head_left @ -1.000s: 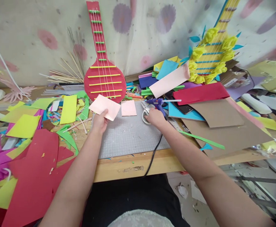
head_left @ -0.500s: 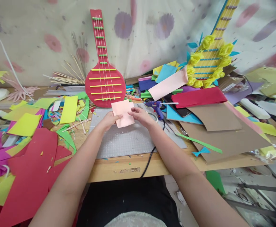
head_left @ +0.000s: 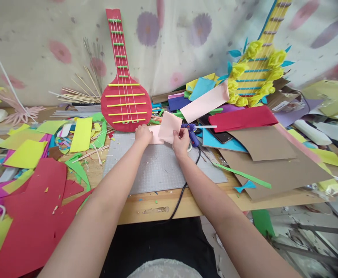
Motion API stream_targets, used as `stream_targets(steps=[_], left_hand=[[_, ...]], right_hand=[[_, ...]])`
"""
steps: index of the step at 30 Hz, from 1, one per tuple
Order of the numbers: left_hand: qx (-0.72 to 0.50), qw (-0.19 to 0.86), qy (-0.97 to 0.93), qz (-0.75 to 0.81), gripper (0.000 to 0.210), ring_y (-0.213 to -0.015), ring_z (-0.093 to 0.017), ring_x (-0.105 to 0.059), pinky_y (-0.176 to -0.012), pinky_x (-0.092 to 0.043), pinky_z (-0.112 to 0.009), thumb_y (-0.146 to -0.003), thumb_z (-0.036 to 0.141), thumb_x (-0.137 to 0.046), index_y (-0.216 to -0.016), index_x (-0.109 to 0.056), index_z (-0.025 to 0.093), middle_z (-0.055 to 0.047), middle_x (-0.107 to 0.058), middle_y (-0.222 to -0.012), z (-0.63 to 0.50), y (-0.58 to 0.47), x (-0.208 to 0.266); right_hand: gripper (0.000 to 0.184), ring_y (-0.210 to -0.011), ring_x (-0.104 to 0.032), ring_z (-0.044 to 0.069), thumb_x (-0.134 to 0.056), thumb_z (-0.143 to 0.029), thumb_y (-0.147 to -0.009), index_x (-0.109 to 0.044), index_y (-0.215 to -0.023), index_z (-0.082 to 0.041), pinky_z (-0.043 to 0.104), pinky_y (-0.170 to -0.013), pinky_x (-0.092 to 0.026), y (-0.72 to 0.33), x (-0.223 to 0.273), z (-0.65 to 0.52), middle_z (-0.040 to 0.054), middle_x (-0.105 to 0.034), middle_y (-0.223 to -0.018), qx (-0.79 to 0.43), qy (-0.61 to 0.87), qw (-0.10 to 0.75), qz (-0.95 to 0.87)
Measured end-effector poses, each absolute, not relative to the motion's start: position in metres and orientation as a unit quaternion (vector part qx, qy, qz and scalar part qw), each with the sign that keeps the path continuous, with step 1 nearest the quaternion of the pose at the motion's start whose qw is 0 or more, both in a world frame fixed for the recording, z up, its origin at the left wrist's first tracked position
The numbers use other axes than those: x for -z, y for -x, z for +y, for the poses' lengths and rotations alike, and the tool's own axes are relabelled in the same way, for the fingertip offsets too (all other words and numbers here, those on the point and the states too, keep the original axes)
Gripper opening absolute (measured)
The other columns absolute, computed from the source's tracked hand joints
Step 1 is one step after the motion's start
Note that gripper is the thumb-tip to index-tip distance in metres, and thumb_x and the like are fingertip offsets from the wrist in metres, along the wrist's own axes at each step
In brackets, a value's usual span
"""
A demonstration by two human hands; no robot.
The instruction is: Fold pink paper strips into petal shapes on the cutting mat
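On the grey cutting mat [head_left: 157,170], pale pink paper [head_left: 157,136] lies partly flat, with a raised square flap [head_left: 170,125] at its right. I cannot tell whether the two are one strip or separate pieces. The left end is under my left hand [head_left: 143,135], whose fingers are curled on it. My right hand [head_left: 181,142] pinches the raised flap by its lower right corner, between thumb and fingers. Just behind my right hand is a purple-blue glue gun [head_left: 193,136] with a glue stick in it. A red paper lute with yellow and green bars [head_left: 126,106] stands behind my left hand.
Red sheets [head_left: 35,208] and yellow scraps [head_left: 26,152] cover the left side. Brown cardboard [head_left: 276,166], a folded red piece [head_left: 244,117] and a phone [head_left: 222,136] lie right. A black cable [head_left: 183,191] crosses the mat. A yellow flowered instrument [head_left: 254,77] leans behind.
The pink paper, a small square held in both hands before, is now spread wider and lower. My right hand has moved right with the flap; my left has come down on the left end.
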State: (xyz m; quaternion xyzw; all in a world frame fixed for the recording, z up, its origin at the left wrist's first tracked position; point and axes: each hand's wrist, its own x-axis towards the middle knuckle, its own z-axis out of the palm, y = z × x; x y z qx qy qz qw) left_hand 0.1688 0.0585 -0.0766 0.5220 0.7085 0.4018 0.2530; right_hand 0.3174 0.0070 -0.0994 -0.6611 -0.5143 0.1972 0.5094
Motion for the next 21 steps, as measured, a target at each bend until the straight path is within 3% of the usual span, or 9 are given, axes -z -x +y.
stream_targets(steps=[4,12,17,21], left_hand=[[-0.386,0.222,-0.522,0.727,0.034,-0.123,-0.037,-0.041,-0.103,-0.026,-0.049,-0.053,-0.004,-0.067,-0.076,-0.051,0.015,-0.023,-0.056,-0.113,0.062,-0.182,0.08],[-0.418,0.316,-0.369,0.767,0.058,-0.12,-0.038,-0.047,-0.096,-0.035,-0.051,-0.041,-0.014,-0.065,-0.09,-0.052,0.015,-0.026,-0.052,-0.123,0.073,-0.183,0.072],[-0.417,0.368,-0.37,0.745,0.046,-0.11,-0.037,-0.055,-0.09,-0.041,-0.049,-0.039,-0.014,-0.064,-0.072,-0.055,0.016,-0.02,-0.066,-0.103,0.067,-0.178,0.073],[-0.438,0.43,-0.39,0.686,0.023,-0.09,-0.034,-0.065,-0.078,-0.049,-0.041,-0.047,-0.003,-0.065,-0.059,-0.059,0.016,-0.012,-0.069,-0.075,0.06,-0.178,0.072]], right_hand=[[0.019,-0.087,-0.053,0.016,-0.032,-0.037,-0.081,-0.04,-0.089,-0.021,0.026,-0.076,-0.043,-0.317,0.1,0.007,0.0071,-0.054,-0.093,-0.187,0.659,0.506,-0.524],[0.019,-0.085,-0.053,0.016,-0.032,-0.038,-0.081,-0.037,-0.088,-0.022,0.026,-0.077,-0.043,-0.318,0.102,0.009,0.0069,-0.054,-0.091,-0.197,0.645,0.523,-0.522],[0.019,-0.085,-0.053,0.015,-0.037,-0.038,-0.078,-0.037,-0.088,-0.022,0.026,-0.078,-0.044,-0.319,0.103,0.013,0.0056,-0.054,-0.092,-0.239,0.633,0.552,-0.488],[0.022,-0.089,-0.054,0.015,-0.049,-0.036,-0.072,-0.037,-0.086,-0.023,0.027,-0.079,-0.044,-0.32,0.098,0.018,0.0042,-0.057,-0.091,-0.348,0.556,0.619,-0.431]])
